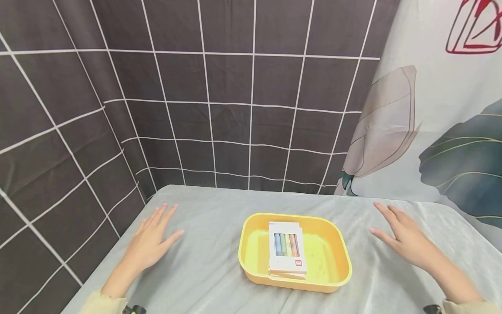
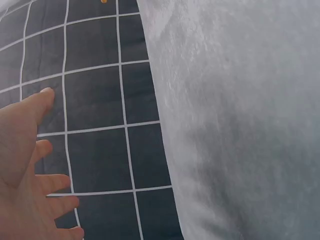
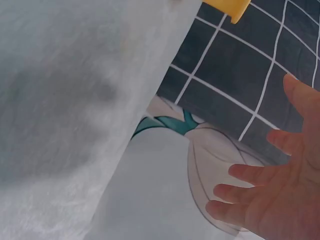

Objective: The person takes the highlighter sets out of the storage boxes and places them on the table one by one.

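Observation:
A yellow plastic basin [image 1: 325, 279] stands on the cloth-covered table, right of the middle in the head view. Inside it lies a stack of white boxes [image 1: 284, 261]; the top one has a window showing several coloured sticks, blue through green and yellow to red. My left hand [image 1: 147, 242] hovers over the cloth left of the basin, fingers spread and holding nothing. To the basin's right is my right hand [image 1: 408, 240], likewise spread and bare. Both hands are apart from the basin. In the right wrist view only a corner of the basin [image 3: 230, 7] shows.
Grey cloth [image 1: 204, 244] with soft wrinkles covers the table. Behind and to the left hangs a dark curtain [image 1: 227, 78] with white grid lines. A pale curtain [image 1: 439, 131] with large printed leaves hangs at the right.

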`<action>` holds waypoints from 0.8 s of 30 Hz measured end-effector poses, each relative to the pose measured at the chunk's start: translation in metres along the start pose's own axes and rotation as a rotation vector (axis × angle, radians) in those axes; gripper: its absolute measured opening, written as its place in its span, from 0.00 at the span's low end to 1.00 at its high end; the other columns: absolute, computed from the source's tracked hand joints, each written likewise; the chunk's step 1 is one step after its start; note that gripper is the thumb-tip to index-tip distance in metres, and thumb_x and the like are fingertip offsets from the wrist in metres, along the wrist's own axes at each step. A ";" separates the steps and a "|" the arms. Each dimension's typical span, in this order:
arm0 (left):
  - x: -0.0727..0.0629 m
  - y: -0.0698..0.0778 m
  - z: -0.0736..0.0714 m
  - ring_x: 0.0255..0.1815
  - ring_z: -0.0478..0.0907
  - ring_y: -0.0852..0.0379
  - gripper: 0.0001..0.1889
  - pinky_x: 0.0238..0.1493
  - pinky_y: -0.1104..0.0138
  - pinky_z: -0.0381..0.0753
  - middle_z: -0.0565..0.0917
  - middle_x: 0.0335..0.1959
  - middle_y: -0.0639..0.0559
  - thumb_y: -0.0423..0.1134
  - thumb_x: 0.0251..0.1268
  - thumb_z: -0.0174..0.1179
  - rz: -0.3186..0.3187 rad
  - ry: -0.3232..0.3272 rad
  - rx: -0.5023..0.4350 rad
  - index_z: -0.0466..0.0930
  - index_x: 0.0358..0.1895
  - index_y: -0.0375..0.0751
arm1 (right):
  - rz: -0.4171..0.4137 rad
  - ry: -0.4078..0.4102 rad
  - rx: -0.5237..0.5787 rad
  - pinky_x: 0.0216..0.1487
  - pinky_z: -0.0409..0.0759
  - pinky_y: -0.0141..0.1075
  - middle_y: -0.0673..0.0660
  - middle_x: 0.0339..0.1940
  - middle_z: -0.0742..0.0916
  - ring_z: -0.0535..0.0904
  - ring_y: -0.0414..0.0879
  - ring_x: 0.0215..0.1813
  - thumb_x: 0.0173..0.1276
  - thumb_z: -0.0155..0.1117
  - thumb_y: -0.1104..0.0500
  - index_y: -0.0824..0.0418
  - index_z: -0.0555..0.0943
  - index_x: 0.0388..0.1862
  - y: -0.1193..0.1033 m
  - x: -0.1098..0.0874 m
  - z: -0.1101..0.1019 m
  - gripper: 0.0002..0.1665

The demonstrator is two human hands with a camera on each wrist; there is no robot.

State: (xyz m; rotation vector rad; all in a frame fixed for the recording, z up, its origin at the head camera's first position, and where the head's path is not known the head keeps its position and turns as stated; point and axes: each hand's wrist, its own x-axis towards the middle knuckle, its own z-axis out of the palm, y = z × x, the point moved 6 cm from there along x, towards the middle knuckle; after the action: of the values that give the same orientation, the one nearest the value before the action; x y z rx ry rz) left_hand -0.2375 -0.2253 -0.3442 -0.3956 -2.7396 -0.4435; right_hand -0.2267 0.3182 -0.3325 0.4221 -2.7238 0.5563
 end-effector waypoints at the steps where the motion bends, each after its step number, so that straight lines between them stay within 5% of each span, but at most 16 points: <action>1: 0.000 0.001 0.000 0.66 0.54 0.33 0.35 0.61 0.39 0.50 0.57 0.67 0.32 0.57 0.63 0.50 0.000 0.002 -0.007 0.55 0.69 0.45 | -0.003 0.000 0.008 0.49 0.55 0.69 0.85 0.57 0.61 0.57 0.80 0.55 0.63 0.60 0.53 0.64 0.55 0.69 -0.002 0.001 0.000 0.41; 24: 0.008 0.021 0.009 0.64 0.59 0.34 0.34 0.59 0.42 0.58 0.61 0.65 0.34 0.53 0.62 0.54 0.029 0.056 -0.117 0.58 0.68 0.42 | -0.051 -0.025 0.138 0.51 0.60 0.65 0.75 0.61 0.66 0.60 0.71 0.59 0.64 0.59 0.54 0.66 0.55 0.69 -0.038 0.016 0.012 0.40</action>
State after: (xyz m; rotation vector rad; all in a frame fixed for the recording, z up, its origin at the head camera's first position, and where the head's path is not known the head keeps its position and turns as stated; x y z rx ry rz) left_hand -0.2405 -0.2018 -0.3439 -0.4452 -2.6584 -0.5998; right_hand -0.2311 0.2764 -0.3243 0.5340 -2.6991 0.7326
